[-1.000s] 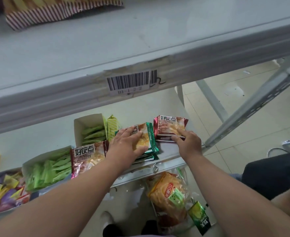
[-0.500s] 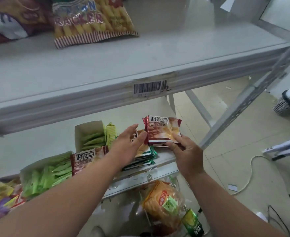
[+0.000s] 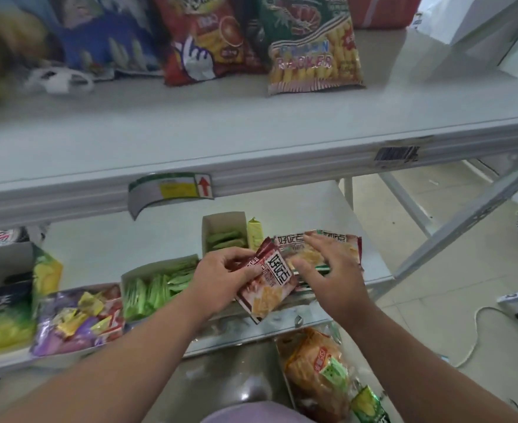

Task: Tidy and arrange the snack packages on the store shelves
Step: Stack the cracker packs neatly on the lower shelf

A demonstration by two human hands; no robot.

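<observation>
My left hand (image 3: 221,279) pinches the top corner of a red cracker packet (image 3: 271,290) and holds it tilted above the lower shelf's front edge (image 3: 251,334). To its right lies a stack of similar red and green packets (image 3: 300,244) near the shelf's right end. My right hand (image 3: 332,271) rests on top of that stack with its fingers spread and straight. The lower packets of the stack are mostly hidden by both hands.
White boxes of green sachets (image 3: 157,288) (image 3: 224,236) and a tray of purple and yellow candies (image 3: 77,322) fill the lower shelf to the left. Chip bags (image 3: 312,56) stand on the upper shelf (image 3: 251,141). An orange snack bag (image 3: 315,370) lies below. A slanted shelf post (image 3: 465,221) stands right.
My right hand has laid its red packet on the stack and now rests flat on it. My left hand has left the stack and now holds another red packet. The view has tilted upward.
</observation>
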